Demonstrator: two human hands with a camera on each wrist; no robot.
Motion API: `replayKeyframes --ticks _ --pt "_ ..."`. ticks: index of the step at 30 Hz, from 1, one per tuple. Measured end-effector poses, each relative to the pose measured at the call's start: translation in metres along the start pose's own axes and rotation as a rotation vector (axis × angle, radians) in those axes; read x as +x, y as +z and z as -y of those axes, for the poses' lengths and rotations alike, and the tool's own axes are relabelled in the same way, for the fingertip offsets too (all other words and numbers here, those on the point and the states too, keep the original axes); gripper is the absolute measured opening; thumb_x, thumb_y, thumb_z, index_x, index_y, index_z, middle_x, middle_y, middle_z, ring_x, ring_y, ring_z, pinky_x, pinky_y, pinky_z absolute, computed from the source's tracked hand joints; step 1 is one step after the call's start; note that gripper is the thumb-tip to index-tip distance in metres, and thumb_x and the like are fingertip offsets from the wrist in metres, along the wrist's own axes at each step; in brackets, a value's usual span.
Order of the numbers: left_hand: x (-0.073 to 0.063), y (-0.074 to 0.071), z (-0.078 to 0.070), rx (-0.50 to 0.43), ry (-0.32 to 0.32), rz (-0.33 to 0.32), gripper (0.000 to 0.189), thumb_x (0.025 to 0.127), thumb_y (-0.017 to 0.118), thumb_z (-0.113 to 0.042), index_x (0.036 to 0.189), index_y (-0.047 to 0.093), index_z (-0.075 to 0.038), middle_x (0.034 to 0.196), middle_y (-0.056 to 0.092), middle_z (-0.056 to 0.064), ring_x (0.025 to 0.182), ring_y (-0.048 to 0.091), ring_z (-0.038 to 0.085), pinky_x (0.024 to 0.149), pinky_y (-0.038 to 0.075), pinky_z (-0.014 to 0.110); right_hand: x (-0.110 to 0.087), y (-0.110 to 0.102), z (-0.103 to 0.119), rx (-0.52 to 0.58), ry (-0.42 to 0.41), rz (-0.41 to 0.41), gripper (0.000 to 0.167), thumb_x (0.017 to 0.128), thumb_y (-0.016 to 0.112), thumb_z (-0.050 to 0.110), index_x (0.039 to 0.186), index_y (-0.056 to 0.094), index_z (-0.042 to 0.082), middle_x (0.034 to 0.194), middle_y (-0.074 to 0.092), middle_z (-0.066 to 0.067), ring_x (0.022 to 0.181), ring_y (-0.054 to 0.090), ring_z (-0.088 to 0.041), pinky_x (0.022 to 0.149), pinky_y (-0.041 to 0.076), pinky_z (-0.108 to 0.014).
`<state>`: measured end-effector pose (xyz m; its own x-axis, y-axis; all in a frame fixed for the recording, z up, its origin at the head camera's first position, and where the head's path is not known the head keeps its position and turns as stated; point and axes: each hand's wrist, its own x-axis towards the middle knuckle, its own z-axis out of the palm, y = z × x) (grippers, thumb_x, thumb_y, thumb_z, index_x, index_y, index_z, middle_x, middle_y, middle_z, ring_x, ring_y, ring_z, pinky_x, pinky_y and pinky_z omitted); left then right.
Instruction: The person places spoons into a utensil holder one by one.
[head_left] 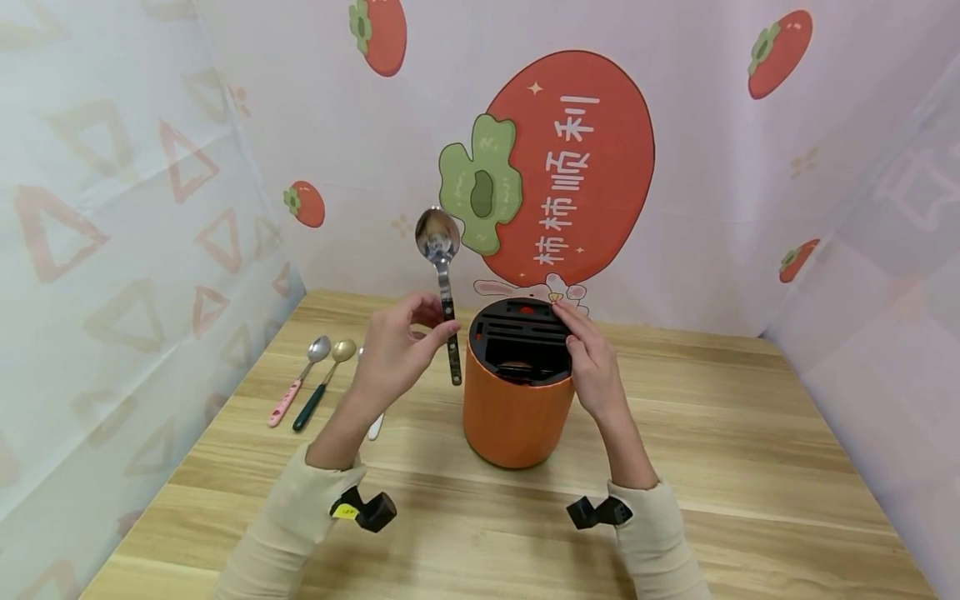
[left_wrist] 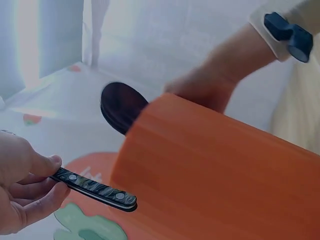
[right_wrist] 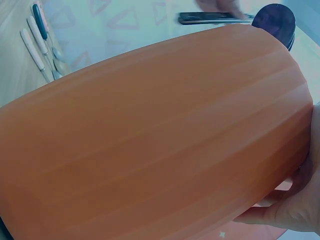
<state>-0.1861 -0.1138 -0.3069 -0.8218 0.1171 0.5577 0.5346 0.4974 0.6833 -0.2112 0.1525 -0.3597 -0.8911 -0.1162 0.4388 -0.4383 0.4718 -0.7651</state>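
Observation:
A metal spoon (head_left: pixel 438 242) with a dark marbled, riveted handle (left_wrist: pixel 95 189) is pinched between the thumb and fingers of my left hand (head_left: pixel 401 342). Its bowl points up and its handle end hangs just left of an orange utensil holder (head_left: pixel 517 417). The holder stands upright on the table under a black slotted insert (head_left: pixel 517 329), with a larger opening at the front. My right hand (head_left: pixel 596 367) holds the holder at its right rim, fingers over the edge. Both wrist views show a dark oval piece (left_wrist: pixel 120 105) sticking out past the holder's top.
Left of the holder lie several spoons, among them one with a pink handle (head_left: pixel 285 404) and one with a dark green handle (head_left: pixel 310 408). A white handle (head_left: pixel 377 427) shows partly behind my left arm. A printed cloth backdrop (head_left: pixel 705 208) encloses the wooden table (head_left: pixel 712 442).

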Motion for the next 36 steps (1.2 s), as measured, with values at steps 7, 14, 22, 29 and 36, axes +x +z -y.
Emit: replayKeyframes --ticks 7,14,22,29,36 --pt "0.019 -0.001 -0.027 -0.055 0.084 -0.051 0.022 0.085 0.076 -0.01 0.1 0.065 0.001 0.088 0.072 0.014 0.082 0.073 0.023 0.066 0.061 0.031 0.0 0.0 0.0 0.009 -0.002 -0.002 0.05 0.099 0.034 0.008 0.145 0.052 0.008 0.154 0.046 -0.007 0.149 0.034 -0.026 0.123 0.023 -0.051" --pt "0.03 0.011 -0.035 -0.09 0.127 -0.027 0.023 0.086 0.076 -0.009 0.103 0.065 0.001 0.087 0.071 0.014 0.079 0.071 0.022 0.066 0.061 0.029 0.0 0.0 0.0 0.016 0.002 -0.008 0.05 0.099 0.034 0.008 0.145 0.053 0.009 0.154 0.046 -0.006 0.148 0.035 -0.025 0.123 0.024 -0.05" --pt "0.029 0.029 -0.021 -0.003 0.155 0.059 0.021 0.088 0.073 -0.01 0.106 0.063 -0.002 0.084 0.072 0.012 0.08 0.072 0.02 0.065 0.061 0.029 0.0 -0.001 0.0 0.01 -0.001 -0.007 0.05 0.099 0.034 0.008 0.145 0.053 0.009 0.154 0.047 -0.007 0.148 0.035 -0.023 0.123 0.024 -0.05" --pt "0.023 0.043 -0.006 0.044 0.173 0.093 0.022 0.089 0.072 -0.008 0.11 0.069 -0.001 0.086 0.071 0.012 0.077 0.069 0.019 0.064 0.06 0.026 0.001 -0.001 0.0 0.004 0.0 -0.007 0.05 0.099 0.034 0.008 0.145 0.053 0.01 0.154 0.047 -0.006 0.148 0.035 -0.024 0.123 0.024 -0.05" --pt "0.015 0.052 0.002 0.055 0.158 0.054 0.016 0.085 0.073 -0.005 0.099 0.07 0.002 0.086 0.072 0.013 0.074 0.072 0.02 0.066 0.061 0.028 0.0 0.0 -0.001 0.001 0.002 -0.008 0.05 0.099 0.034 0.008 0.145 0.054 0.01 0.154 0.047 -0.005 0.148 0.035 -0.024 0.123 0.024 -0.05"
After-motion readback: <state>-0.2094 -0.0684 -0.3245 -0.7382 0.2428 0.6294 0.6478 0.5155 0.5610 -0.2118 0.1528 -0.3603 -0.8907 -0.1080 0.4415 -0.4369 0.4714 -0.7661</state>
